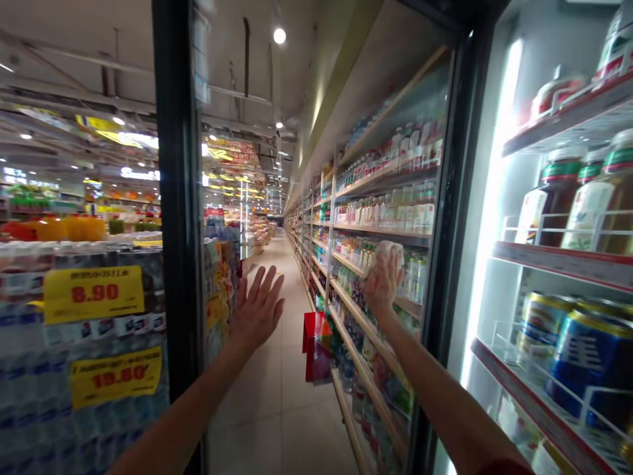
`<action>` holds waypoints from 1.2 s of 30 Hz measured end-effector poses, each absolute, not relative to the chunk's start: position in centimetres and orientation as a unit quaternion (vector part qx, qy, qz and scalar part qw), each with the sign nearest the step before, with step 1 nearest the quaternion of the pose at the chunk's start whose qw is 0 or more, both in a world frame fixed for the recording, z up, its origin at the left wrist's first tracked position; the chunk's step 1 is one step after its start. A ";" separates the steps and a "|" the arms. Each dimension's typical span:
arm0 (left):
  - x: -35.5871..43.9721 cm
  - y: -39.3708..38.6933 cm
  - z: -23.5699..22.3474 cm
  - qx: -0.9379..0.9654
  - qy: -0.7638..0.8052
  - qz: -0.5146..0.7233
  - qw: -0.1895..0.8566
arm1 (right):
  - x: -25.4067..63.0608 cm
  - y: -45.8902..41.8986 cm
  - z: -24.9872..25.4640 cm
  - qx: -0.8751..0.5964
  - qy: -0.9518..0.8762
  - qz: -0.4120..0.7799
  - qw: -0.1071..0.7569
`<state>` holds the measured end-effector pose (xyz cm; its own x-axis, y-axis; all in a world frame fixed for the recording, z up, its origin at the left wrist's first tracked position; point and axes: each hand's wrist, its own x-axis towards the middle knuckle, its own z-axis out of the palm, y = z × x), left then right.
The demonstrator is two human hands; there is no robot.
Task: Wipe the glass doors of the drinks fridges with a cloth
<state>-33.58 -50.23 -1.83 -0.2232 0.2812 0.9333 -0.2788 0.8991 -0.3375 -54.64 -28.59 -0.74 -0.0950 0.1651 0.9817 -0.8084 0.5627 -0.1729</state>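
In front of me is a glass door (pixel 284 439) set in a black frame (pixel 178 198). My left hand (pixel 258 307) is raised at the glass, palm forward with its fingers stretched out and holding nothing. To the right of it, my right hand (pixel 382 284) is closed on a crumpled white cloth (pixel 390 252) near the door's right side. The cloth appears pressed to the pane. The hand partly covers it, and motion blurs its edges slightly.
At the right, a lit cooler has shelves (pixel 564 260) of bottles (pixel 608 198) and cans (pixel 588 356). Stacked bottle packs with yellow price signs (pixel 93 292) stand at the left. In the glass appear stocked shelves (pixel 386 227), an aisle and a red box-like object (pixel 316 346).
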 end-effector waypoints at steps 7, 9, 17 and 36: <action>-33.4 -50.4 -1.9 -0.020 -0.753 0.208 0.624 | -55.4 -26.8 0.0 0.299 -0.648 0.324 0.621; -33.3 -50.3 -1.9 -0.017 -0.752 0.212 0.624 | -55.8 -26.5 0.5 0.169 -0.650 0.422 0.609; -33.3 -50.5 -2.0 -0.014 -0.753 0.217 0.621 | -54.0 -28.0 -0.2 0.428 -0.625 0.240 0.607; -33.3 -50.6 -2.4 -0.010 -0.765 0.201 0.612 | -53.1 -29.2 -1.4 0.471 -0.654 0.200 0.557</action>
